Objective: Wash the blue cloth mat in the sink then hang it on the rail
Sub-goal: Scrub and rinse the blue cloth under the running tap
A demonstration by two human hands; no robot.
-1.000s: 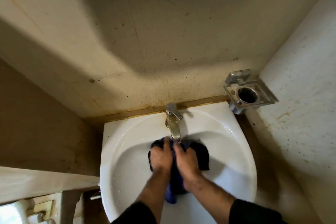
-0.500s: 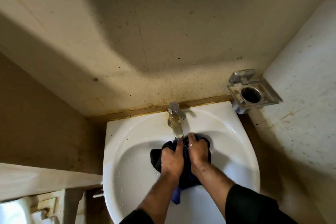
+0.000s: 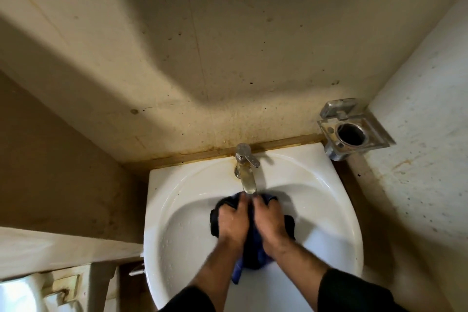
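Observation:
The blue cloth mat [image 3: 253,253] lies bunched and wet in the bowl of the white sink [image 3: 192,200], right under the spout of the metal tap [image 3: 247,172]. My left hand [image 3: 231,224] grips the left part of the mat with curled fingers. Beside it my right hand [image 3: 271,221] grips the right part, knuckles up. The two hands sit close together, fingertips near the spout. A lighter blue corner of the mat [image 3: 236,275] trails toward the sink's near edge. No rail is in view.
A metal holder with a round hole [image 3: 353,132] is fixed to the right wall, just beyond the sink's back right corner. Stained walls enclose the sink at the back and both sides. A pale ledge [image 3: 50,251] runs at the lower left.
Both hands have kept rubbing the mat under the tap, shifting right and forward, then settling side by side. The mat has bunched up closer to the spout.

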